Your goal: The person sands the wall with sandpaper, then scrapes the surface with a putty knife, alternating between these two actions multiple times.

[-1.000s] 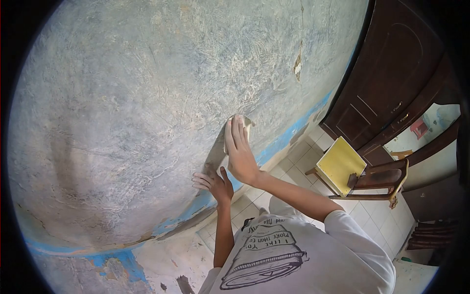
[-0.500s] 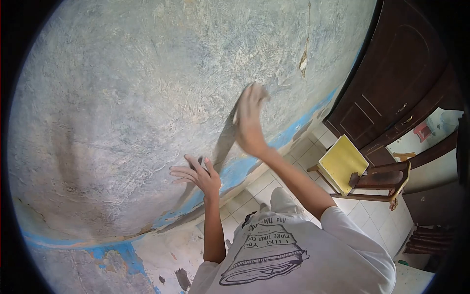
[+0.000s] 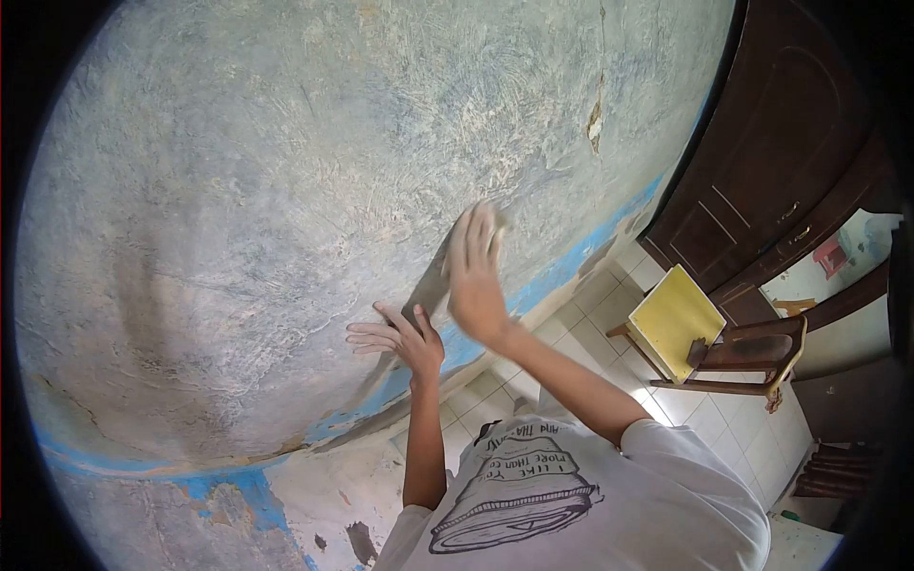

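Observation:
The grey, rough plaster wall point(image 3: 286, 190) fills the upper left of the view. My left hand point(image 3: 409, 344) rests on its lower part with fingers spread and nothing held. Up and to the right of it, my right hand point(image 3: 479, 276) lies against the wall, fingers close together and slightly blurred. Under those fingers a small edge of something shows near the fingertips; the hand hides most of it, so I cannot make out what it is. A dark shadow falls beside the right hand.
A blue painted band point(image 3: 571, 262) runs along the wall's lower part. To the right stand a wooden chair with a yellow seat point(image 3: 678, 322) and a dark wooden cabinet point(image 3: 771, 133). Pale floor tiles point(image 3: 586, 328) lie below. A crack point(image 3: 595, 124) marks the upper wall.
My right hand has moved down the wall and slightly left, closer to my left hand. My left hand appears slightly farther right, still spread; the view has shifted a little.

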Action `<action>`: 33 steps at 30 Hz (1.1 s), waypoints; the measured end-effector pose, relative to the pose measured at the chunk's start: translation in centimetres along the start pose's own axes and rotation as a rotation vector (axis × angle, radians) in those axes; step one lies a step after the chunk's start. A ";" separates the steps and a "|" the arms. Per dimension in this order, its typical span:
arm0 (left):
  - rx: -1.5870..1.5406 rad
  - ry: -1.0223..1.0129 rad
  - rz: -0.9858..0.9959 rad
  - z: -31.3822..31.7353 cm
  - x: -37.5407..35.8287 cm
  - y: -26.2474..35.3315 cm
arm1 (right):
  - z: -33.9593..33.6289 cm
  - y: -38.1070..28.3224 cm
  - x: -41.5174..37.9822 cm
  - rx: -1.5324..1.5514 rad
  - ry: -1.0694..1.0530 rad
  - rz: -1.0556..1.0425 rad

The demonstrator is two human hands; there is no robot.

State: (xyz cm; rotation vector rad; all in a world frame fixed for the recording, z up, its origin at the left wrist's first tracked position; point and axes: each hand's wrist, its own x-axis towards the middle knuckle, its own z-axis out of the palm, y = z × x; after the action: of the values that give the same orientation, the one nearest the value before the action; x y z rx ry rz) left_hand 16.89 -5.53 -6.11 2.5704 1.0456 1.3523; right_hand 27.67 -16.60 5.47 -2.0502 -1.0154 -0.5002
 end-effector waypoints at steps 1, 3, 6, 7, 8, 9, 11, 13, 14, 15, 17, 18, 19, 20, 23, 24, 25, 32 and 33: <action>0.006 0.011 -0.004 0.2 0.0 0.2 | 0.8 -0.4 -1.2 0.032 -0.066 -0.006; 0.012 0.007 0.004 0.3 0.5 0.3 | 0.3 0.4 -0.5 0.030 -0.041 0.004; -0.017 -0.045 -0.020 -0.6 -0.3 0.6 | -2.5 1.7 3.9 0.099 0.138 0.095; -0.048 -0.045 -0.049 -0.4 -0.2 1.0 | -2.4 1.2 3.6 0.111 0.129 0.114; -0.082 -0.038 -0.078 -0.1 0.0 1.6 | -2.1 0.3 3.5 0.123 0.124 0.127; -0.112 -0.018 -0.092 -0.3 0.3 2.4 | -1.8 -0.7 3.3 0.138 0.124 0.139; -0.169 0.016 -0.108 -0.7 0.7 3.5 | 0.5 -1.1 0.7 -0.006 0.017 0.020; -0.148 -0.004 -0.115 -0.8 0.6 2.9 | 0.6 -0.7 -0.5 -0.011 -0.080 -0.030; -0.139 -0.018 -0.125 -0.9 0.2 2.7 | 0.2 -0.2 0.6 0.044 -0.016 -0.006; -0.139 -0.044 -0.100 -1.0 -0.2 2.2 | -0.2 0.2 1.6 0.065 0.015 0.036; -0.139 -0.089 -0.059 -1.3 -0.9 0.4 | -0.8 0.5 2.9 0.109 0.075 0.109; -0.115 -0.114 -0.067 -1.3 -1.4 -0.5 | -0.8 -0.3 2.6 0.174 0.107 0.114; -0.092 -0.134 -0.073 -1.3 -1.7 -1.4 | -0.3 -0.9 1.5 0.137 0.054 0.083; -0.070 -0.154 -0.076 -1.0 -1.9 -2.0 | 0.7 -1.3 -0.3 0.099 0.004 0.054; -0.004 -0.104 -0.078 0.2 -2.5 -2.9 | 1.7 0.1 -0.7 0.078 -0.032 0.007; -0.005 -0.085 -0.055 0.3 -2.5 -3.0 | 0.6 0.5 0.9 0.106 0.009 0.026; -0.007 -0.070 -0.035 0.4 -2.6 -3.1 | -0.5 0.7 2.3 0.134 0.047 0.047; 0.037 -0.100 -0.108 1.0 -2.7 -2.9 | 1.1 -1.7 -1.1 0.126 -0.048 -0.030; 0.031 -0.087 -0.083 1.1 -2.6 -3.0 | 1.1 -1.1 -1.2 0.088 -0.058 -0.044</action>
State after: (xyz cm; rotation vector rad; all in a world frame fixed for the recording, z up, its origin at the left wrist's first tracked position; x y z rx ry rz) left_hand 15.06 -4.49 -9.67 2.5506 1.1536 1.2035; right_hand 26.14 -15.87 4.53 -1.9776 -1.0994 -0.4136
